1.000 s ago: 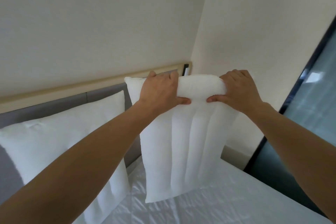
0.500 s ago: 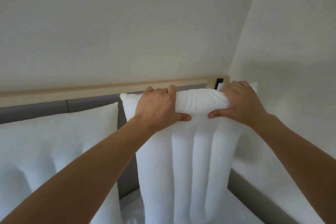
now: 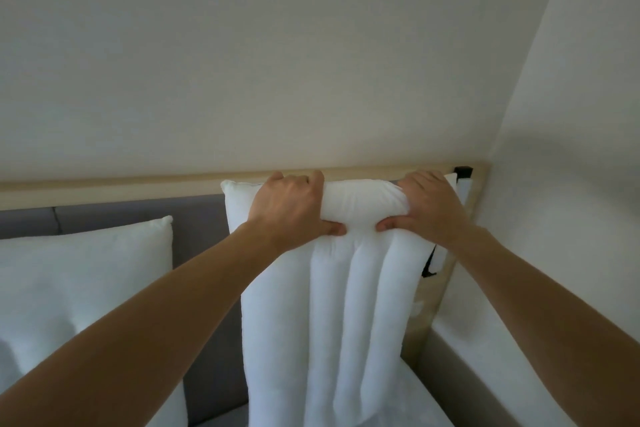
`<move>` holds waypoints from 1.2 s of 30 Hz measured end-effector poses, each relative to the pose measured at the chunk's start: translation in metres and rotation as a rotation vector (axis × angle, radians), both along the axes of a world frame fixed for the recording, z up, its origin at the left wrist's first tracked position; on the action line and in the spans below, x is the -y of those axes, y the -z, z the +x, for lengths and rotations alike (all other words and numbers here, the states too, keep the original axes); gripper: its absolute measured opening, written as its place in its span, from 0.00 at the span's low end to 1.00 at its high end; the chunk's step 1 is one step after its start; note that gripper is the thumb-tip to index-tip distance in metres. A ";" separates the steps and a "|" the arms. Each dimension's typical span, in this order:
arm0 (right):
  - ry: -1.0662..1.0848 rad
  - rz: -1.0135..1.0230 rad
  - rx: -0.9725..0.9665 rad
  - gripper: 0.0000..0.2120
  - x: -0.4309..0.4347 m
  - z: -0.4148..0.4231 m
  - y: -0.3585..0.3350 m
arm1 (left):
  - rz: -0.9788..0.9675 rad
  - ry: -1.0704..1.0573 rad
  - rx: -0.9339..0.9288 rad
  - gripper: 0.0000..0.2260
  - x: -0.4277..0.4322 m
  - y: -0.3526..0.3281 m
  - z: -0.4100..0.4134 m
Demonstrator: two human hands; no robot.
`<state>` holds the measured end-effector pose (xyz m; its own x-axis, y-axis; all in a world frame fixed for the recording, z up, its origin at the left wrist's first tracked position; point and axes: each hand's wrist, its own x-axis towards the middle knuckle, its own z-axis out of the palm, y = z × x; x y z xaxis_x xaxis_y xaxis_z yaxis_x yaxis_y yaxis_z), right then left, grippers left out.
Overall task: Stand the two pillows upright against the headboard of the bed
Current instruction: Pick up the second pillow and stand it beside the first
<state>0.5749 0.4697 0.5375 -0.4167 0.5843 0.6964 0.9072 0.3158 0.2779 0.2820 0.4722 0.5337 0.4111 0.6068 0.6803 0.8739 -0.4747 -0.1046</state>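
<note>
Left hand [image 3: 294, 208]: curled tight over the top edge of the right pillow [image 3: 332, 305], fingers hooked behind it, thumb pressed into the front.
Right hand [image 3: 427, 206]: clamped on the same top edge, just beside the left hand, thumb underneath; the thumb tips nearly meet.
Grip effect: the stuffing bunches into a roll between the two hands, and long vertical folds run down the pillow's face.
Right pillow: upright, its top level with the wooden rail of the headboard [image 3: 204, 218], near the room's corner. Whether its back touches the grey padding I cannot tell.
Left pillow [image 3: 83, 284]: standing on its own against the grey padding, top corner lower than the other pillow's, a strip of headboard showing between the two.
Bed [image 3: 429, 402]: white cover visible beneath the held pillow.
Black strap [image 3: 430, 265]: hangs by the pillow's right edge.
</note>
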 end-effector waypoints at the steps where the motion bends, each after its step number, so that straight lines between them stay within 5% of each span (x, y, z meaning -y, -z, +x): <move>1: 0.004 -0.020 -0.006 0.43 -0.011 0.001 0.002 | 0.002 -0.016 -0.002 0.35 -0.009 0.002 0.002; 10: 0.045 -0.229 0.113 0.42 -0.101 -0.021 0.054 | -0.180 -0.161 0.018 0.37 -0.073 0.064 -0.005; 14: 0.055 -0.289 0.025 0.47 -0.121 -0.022 0.082 | -0.171 -0.159 0.020 0.39 -0.094 0.087 -0.014; 27: 0.130 -0.413 0.026 0.58 -0.108 -0.019 0.079 | -0.159 -0.084 -0.113 0.50 -0.095 0.086 -0.020; 36: 0.100 -0.388 0.006 0.62 -0.082 -0.041 0.067 | -0.069 -0.027 -0.102 0.48 -0.067 0.069 -0.045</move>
<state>0.5339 0.5519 0.4704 -0.3476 0.8413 0.4140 0.9376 0.3084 0.1607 0.2369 0.5395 0.4643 0.4587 0.6630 0.5917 0.8731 -0.4600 -0.1614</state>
